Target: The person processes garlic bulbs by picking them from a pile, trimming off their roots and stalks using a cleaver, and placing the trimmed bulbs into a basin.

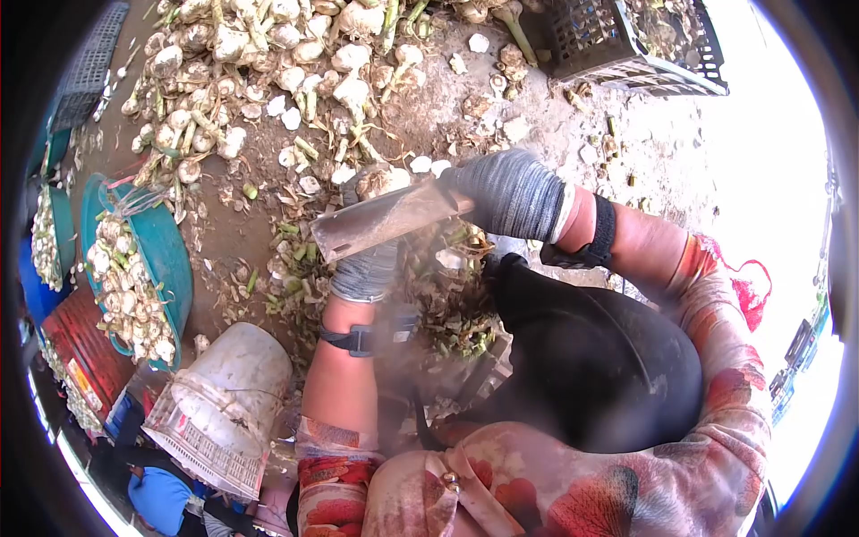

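My right hand (pixel 514 192), in a grey knit glove, is closed round the handle of a broad-bladed knife (pixel 380 221). Its worn, dirty blade points left and lies across the view over my left hand (pixel 369 270), which wears a similar glove. Just beyond the blade's upper edge, a garlic bulb (pixel 380 183) sits in the left hand's fingers; they are mostly hidden behind the blade. Below both hands, cut green stems and dry skins (pixel 300 264) litter the ground.
A large garlic heap (pixel 295 54) spreads ahead. A black crate (pixel 640 67) stands at upper right. To the left are a teal tub (pixel 179 259) of trimmed garlic, a white bucket (pixel 246 358) and a red tub (pixel 89 345). Another person in blue (pixel 161 497) is at lower left.
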Tool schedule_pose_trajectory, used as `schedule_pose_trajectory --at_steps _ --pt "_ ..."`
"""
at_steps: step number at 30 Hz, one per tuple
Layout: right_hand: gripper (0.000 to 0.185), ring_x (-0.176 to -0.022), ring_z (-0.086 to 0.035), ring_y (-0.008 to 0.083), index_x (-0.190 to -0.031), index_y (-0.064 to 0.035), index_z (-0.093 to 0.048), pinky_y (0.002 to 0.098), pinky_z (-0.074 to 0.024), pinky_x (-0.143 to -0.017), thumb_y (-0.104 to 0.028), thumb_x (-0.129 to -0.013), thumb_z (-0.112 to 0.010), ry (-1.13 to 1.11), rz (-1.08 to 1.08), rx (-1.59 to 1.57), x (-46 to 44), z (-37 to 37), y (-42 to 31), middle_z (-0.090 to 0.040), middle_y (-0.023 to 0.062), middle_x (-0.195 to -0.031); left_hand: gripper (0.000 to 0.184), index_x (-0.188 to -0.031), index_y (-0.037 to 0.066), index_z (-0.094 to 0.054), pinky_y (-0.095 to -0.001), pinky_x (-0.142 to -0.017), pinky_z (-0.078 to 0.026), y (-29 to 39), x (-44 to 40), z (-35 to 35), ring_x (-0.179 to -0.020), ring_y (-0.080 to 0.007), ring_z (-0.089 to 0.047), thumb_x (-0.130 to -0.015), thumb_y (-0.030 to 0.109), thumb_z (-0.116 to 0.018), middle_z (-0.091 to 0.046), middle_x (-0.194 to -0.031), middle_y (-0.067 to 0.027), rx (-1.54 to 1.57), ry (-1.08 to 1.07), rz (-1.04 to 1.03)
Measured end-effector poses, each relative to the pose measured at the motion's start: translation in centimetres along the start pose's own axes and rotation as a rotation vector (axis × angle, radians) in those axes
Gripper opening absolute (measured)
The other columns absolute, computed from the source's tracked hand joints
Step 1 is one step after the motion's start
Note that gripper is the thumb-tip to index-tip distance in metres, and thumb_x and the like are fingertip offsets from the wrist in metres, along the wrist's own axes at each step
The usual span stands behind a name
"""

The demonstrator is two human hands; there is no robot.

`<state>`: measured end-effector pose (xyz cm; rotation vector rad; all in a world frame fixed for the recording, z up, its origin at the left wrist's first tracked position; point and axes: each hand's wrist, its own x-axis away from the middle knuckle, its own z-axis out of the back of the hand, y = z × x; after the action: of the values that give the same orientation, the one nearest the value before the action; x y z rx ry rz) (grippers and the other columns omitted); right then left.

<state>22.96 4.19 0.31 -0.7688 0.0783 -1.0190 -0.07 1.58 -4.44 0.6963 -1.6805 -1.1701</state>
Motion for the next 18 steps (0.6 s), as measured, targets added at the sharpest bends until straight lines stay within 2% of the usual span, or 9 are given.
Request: schedule_pose_trajectory --at_steps 3,4,6,8,12,14,15,16,18 --pt "0.023 -0.078 -0.065 0.0349 -0.102 -0.0126 -0.061 0.0427 -0.0515 -0.066 -0.019 -0.080 -0.060 -0.002 0.030 -0.027 -0.2 -0.7 -0.1 -0.065 0.0138 -0.082 0.039 -0.125 0.003 -0.056 -0.0310 -0.092 -0.048 -1.6 0.6 1.0 -0.106 -0.0182 -0.059 -0.097 0.030 -0.052 -0.062 -0.120 -0.0093 0.127 -0.015 -0.029" --pt "0.022 -0.077 -0.065 0.0340 -0.102 -0.0141 -0.061 0.0402 -0.0519 -0.066 -0.021 -0.081 -0.060 -0.001 0.030 -0.020 -0.1 -0.9 -0.1 -0.065 0.0128 -0.083 0.037 -0.125 0.003 -0.056 -0.0312 -0.091 -0.048 -1.4 1.0 1.5 -0.107 -0.0183 -0.059 -0.097 0.027 -0.052 -0.062 -0.121 -0.0100 -0.202 -0.040 -0.056" --pt "0.022 -0.076 -0.065 0.0338 -0.102 -0.0138 -0.061 0.0403 -0.0519 -0.065 -0.020 -0.080 -0.061 -0.014 0.025 -0.029 -0.1 -1.6 0.6 -0.065 0.0123 -0.082 0.035 -0.125 0.004 -0.056 -0.0315 -0.091 -0.049 0.3 1.4 1.2 -0.108 -0.0184 -0.059 -0.097 0.025 -0.053 -0.062 -0.121 -0.0107 -0.532 -0.066 -0.088" --pt "0.029 -0.078 -0.065 0.0363 -0.104 -0.0111 -0.059 0.0462 -0.0504 -0.066 -0.016 -0.076 -0.062 -0.013 0.022 -0.019 -0.1 -2.5 1.5 -0.064 0.0154 -0.081 0.030 -0.119 0.004 -0.058 -0.0331 -0.088 -0.048 0.8 1.7 0.5 -0.102 -0.0211 -0.061 -0.094 0.020 -0.057 -0.063 -0.114 -0.0115 -0.448 0.005 -0.110" --pt "0.034 -0.079 -0.065 0.0368 -0.108 -0.0119 -0.059 0.0464 -0.0508 -0.067 -0.015 -0.074 -0.062 0.008 0.009 -0.021 0.0 -3.9 3.9 -0.064 0.0160 -0.079 0.029 -0.114 0.002 -0.061 -0.0330 -0.082 -0.051 0.6 1.5 0.2 -0.095 -0.0196 -0.063 -0.091 0.020 -0.061 -0.065 -0.106 -0.0102 -0.519 0.018 -0.158" --pt "0.034 -0.079 -0.066 0.0362 -0.110 -0.0124 -0.059 0.0451 -0.0516 -0.068 -0.021 -0.077 -0.065 0.062 0.019 0.068 0.4 -4.8 5.8 -0.065 0.0167 -0.080 0.037 -0.117 0.000 -0.054 -0.0331 -0.087 -0.047 3.0 1.2 -1.5 -0.098 -0.0209 -0.059 -0.087 0.017 -0.067 -0.062 -0.108 -0.0114 -0.554 -0.021 -0.064" --pt "0.038 -0.080 -0.066 0.0353 -0.112 -0.0133 -0.059 0.0428 -0.0520 -0.070 -0.031 -0.080 -0.069 -0.190 -0.264 0.033 -0.8 -3.5 6.0 -0.066 0.0173 -0.084 0.042 -0.120 0.000 -0.050 -0.0325 -0.089 -0.046 4.5 1.5 -2.6 -0.099 -0.0198 -0.057 -0.086 0.017 -0.068 -0.060 -0.109 -0.0099 -0.285 0.088 0.005" --pt "0.038 -0.074 -0.066 0.0349 -0.108 -0.0073 -0.061 0.0415 -0.0524 -0.065 -0.028 -0.077 -0.068 -0.131 -0.369 0.070 -0.6 -2.9 7.2 -0.066 0.0155 -0.078 0.048 -0.123 0.000 -0.047 -0.0318 -0.090 -0.045 5.6 1.7 -3.2 -0.099 -0.0186 -0.055 -0.085 0.018 -0.070 -0.058 -0.109 -0.0084 -0.019 0.195 0.076" --pt "0.039 -0.080 -0.067 0.0317 -0.107 -0.0077 -0.062 0.0399 -0.0529 -0.072 -0.036 -0.081 -0.072 -0.053 -0.368 -0.023 0.6 -1.9 7.3 -0.068 0.0163 -0.087 0.055 -0.126 0.001 -0.043 -0.0309 -0.091 -0.044 6.5 1.6 -3.0 -0.101 -0.0167 -0.052 -0.083 0.019 -0.072 -0.054 -0.110 -0.0057 -0.083 0.194 0.128"
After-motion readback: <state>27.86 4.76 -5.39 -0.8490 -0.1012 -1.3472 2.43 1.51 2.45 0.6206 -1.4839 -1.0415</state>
